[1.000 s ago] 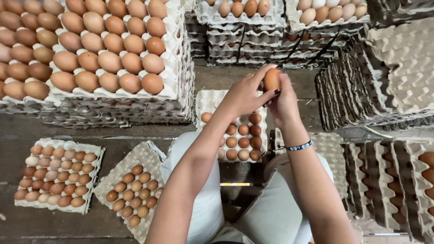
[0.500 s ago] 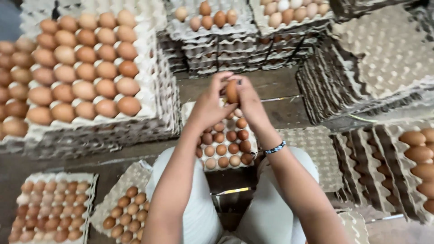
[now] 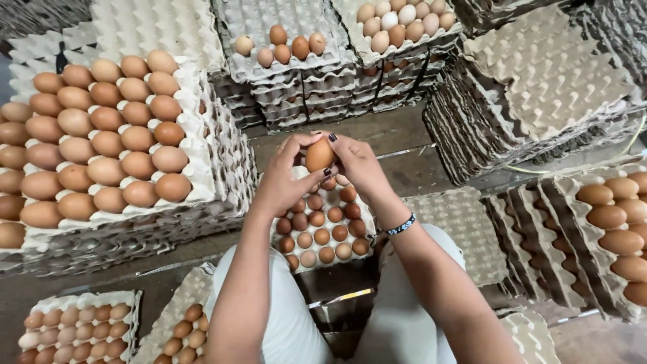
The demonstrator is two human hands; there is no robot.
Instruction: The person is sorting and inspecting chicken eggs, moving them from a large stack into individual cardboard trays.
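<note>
Both of my hands hold one brown egg (image 3: 319, 155) up in front of me. My left hand (image 3: 283, 176) cups it from the left and my right hand (image 3: 360, 165), with a beaded bracelet on the wrist, pinches it from the right. Directly below the egg lies a grey paper tray (image 3: 323, 226) partly filled with small brown eggs, between my knees.
A tall stack of trays topped with large brown eggs (image 3: 108, 145) stands at the left. Stacks with a few eggs (image 3: 283, 47) stand at the back, empty tray stacks (image 3: 546, 87) at the right, filled trays (image 3: 617, 229) at far right, and egg trays (image 3: 74, 327) on the floor at lower left.
The view has tilted and shifted, so my hands with the egg now sit lower and nearer the middle. Both hands stay on the same egg.
</note>
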